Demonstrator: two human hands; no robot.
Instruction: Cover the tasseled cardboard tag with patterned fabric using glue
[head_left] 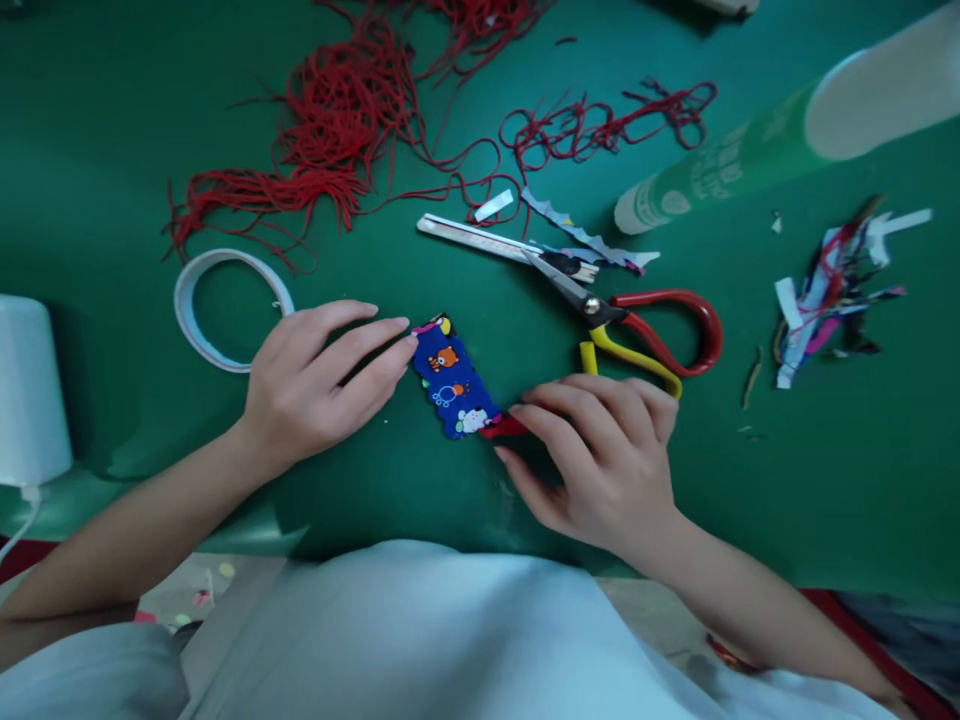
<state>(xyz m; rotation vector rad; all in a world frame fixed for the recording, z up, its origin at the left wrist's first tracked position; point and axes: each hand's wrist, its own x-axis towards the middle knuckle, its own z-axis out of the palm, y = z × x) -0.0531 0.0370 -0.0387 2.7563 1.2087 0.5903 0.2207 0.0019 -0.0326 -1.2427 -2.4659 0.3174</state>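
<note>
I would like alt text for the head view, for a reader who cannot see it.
A person's left hand is at the far end of a blue cartoon card on a green table, the right hand at a red piece by its near end. Scissors, a cutter knife, a white tape roll and tangled red cords lie around them.

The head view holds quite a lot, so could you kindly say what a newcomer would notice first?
Probably the tangled red cords, sprawled at the top, left of centre. Next would likely come the patterned blue strip between the left hand and right hand, then the scissors just beyond the right hand.
</note>
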